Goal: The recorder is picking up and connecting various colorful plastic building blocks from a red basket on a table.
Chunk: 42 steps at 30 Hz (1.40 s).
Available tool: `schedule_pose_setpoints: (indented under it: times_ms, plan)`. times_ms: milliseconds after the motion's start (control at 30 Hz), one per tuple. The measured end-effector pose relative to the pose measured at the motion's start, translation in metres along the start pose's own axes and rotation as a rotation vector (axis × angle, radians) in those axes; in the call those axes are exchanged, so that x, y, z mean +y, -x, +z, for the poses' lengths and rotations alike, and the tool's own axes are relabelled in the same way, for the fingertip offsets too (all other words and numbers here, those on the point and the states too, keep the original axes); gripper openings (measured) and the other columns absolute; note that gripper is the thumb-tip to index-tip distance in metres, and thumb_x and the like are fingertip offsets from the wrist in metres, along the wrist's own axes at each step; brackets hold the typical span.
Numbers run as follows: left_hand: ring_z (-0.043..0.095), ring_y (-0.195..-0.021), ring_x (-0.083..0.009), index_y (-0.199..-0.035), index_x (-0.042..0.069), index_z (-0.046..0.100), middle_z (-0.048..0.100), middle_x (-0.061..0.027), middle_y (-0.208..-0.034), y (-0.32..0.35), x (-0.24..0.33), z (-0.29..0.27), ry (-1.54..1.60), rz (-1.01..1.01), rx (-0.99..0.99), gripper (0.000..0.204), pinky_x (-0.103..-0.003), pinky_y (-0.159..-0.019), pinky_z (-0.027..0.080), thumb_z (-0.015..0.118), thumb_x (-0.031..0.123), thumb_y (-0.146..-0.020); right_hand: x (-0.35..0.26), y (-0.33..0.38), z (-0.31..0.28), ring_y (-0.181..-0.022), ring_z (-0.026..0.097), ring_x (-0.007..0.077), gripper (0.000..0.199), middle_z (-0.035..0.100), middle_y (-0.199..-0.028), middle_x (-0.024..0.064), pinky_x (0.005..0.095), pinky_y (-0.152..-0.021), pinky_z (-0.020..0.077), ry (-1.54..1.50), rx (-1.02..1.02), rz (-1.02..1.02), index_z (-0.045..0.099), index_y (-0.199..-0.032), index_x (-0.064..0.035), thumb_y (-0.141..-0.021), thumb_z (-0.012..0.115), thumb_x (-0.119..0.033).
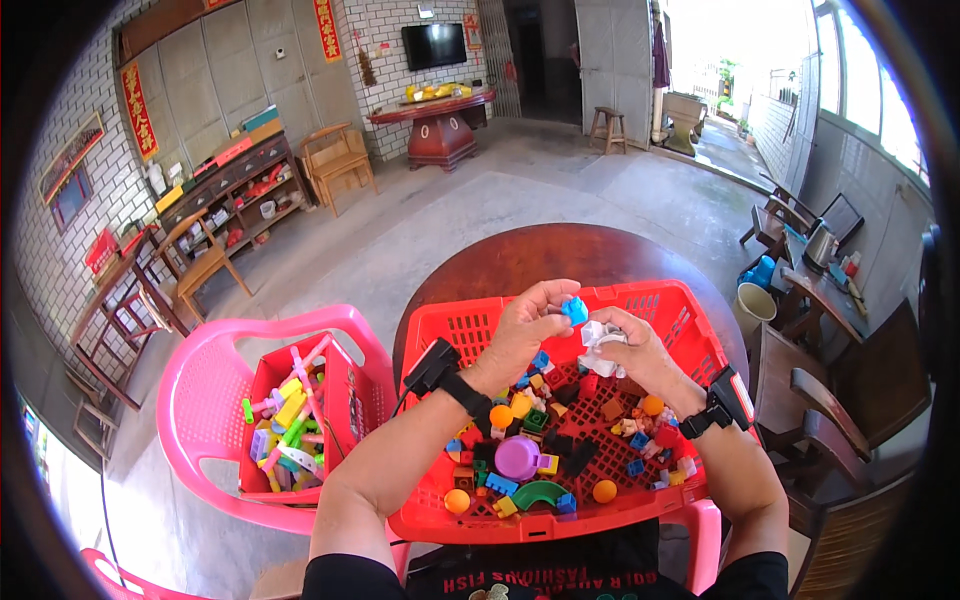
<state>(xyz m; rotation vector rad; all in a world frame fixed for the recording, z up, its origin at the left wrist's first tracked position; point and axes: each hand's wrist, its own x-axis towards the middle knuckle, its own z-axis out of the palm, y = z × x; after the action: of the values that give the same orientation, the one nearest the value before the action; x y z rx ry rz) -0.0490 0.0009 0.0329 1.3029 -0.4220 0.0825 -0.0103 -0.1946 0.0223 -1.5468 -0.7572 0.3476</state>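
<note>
My left hand [527, 330] pinches a small blue toy piece [575, 310] between thumb and fingers, above a red plastic basket [455, 330]. Right beside it, my right hand [640, 350] grips a white toy piece [598, 340]; the two pieces are close together, nearly touching. Under both hands the basket holds several loose toy parts: orange balls, a purple round piece [518, 457], a green curved piece [538, 492], and black, blue and yellow blocks. Black bands sit on both wrists.
A pink plastic chair [205, 385] at my left carries a red box [345, 395] of colourful sticks and connectors. A round dark wooden table [545, 255] lies behind the basket. Wooden chairs and a side table with a kettle stand at right.
</note>
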Motion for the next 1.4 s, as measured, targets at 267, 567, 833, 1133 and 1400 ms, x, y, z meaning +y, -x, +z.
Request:
schedule_pose_setpoints:
  times_ms: [267,567,833,1133,1400]
  plan:
    - [0.054,-0.089,-0.0098,-0.117,0.003,0.05,0.057,-0.0033,-0.101,0.0,-0.009,-0.001,-0.107,0.013,-0.043,0.037,-0.026,-0.081,0.046,0.055,0.0,-0.08,-0.01,0.002,0.004,-0.075,0.053,0.0059,0.024,0.055,-0.084,-0.0008,0.0218,-0.065,0.0438,0.077,0.084,-0.016,0.053,-0.098,-0.0043,-0.077,0.065,-0.008]
    - [0.053,-0.085,-0.0082,-0.105,0.005,0.051,0.056,-0.0014,-0.095,0.001,-0.009,0.004,-0.108,0.028,0.014,0.028,-0.023,-0.078,0.044,0.058,-0.001,-0.078,-0.003,0.001,0.0,-0.07,0.055,0.0093,0.021,0.055,-0.083,0.0004,0.0253,-0.059,0.0444,0.234,0.103,0.015,0.054,-0.094,-0.0069,-0.075,0.063,-0.007]
    - [0.054,-0.086,-0.0088,-0.105,0.006,0.051,0.055,-0.0019,-0.095,0.0,-0.018,0.002,-0.137,0.034,-0.034,0.03,-0.023,-0.077,0.045,0.06,-0.002,-0.077,0.003,0.001,0.004,-0.073,0.052,0.0084,0.025,0.053,-0.081,0.003,0.025,-0.061,0.0438,0.103,0.171,-0.058,0.052,-0.096,-0.0056,-0.074,0.063,-0.007]
    - [0.055,-0.086,-0.0098,-0.107,0.004,0.051,0.056,-0.0024,-0.097,-0.001,-0.011,0.0,-0.132,0.044,0.023,0.029,-0.025,-0.08,0.046,0.057,-0.002,-0.079,-0.006,0.002,0.003,-0.07,0.056,0.0095,0.026,0.059,-0.078,0.0051,0.0258,-0.062,0.0459,0.287,0.139,-0.008,0.055,-0.097,-0.0018,-0.073,0.063,-0.007]
    - [0.055,-0.085,-0.0093,-0.107,0.003,0.053,0.058,-0.0028,-0.097,-0.001,-0.02,-0.002,-0.294,0.066,-0.023,0.03,-0.025,-0.078,0.046,0.058,0.0,-0.077,-0.009,0.002,0.006,-0.072,0.06,0.0115,0.028,0.062,-0.077,0.0071,0.0258,-0.062,0.0468,0.322,0.213,-0.005,0.059,-0.098,-0.0015,-0.072,0.065,-0.011]
